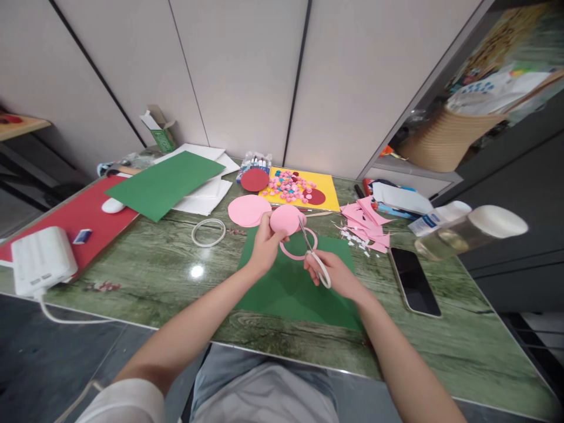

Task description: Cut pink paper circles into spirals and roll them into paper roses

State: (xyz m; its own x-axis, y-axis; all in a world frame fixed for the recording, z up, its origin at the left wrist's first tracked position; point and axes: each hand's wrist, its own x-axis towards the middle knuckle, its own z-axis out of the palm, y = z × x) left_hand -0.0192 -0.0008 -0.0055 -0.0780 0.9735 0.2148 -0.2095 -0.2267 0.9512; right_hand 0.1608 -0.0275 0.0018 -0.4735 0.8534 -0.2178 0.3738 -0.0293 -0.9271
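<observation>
Near the middle of the table, my left hand (266, 244) is closed on a pink paper circle (285, 220), pinching its lower left edge. My right hand (331, 271) is wrapped round the white handles of a pair of scissors (325, 274). The scissor blades point up and left, at the right edge of the circle. Just below hangs or lies a thin pink paper ring (292, 257); whether it is joined to the circle I cannot tell. Under both hands is a green paper sheet (295, 296). Larger pink paper ovals (249, 210) lie left of the held circle.
Pink and blue beads (291, 187) lie on yellow paper (331, 187) at the back. Pink paper scraps (365, 222), a phone (414, 282) and a bottle (467, 232) stand or lie on the right. Tape rings (208, 233), green paper (167, 181) and a white power bank (43, 260) are left.
</observation>
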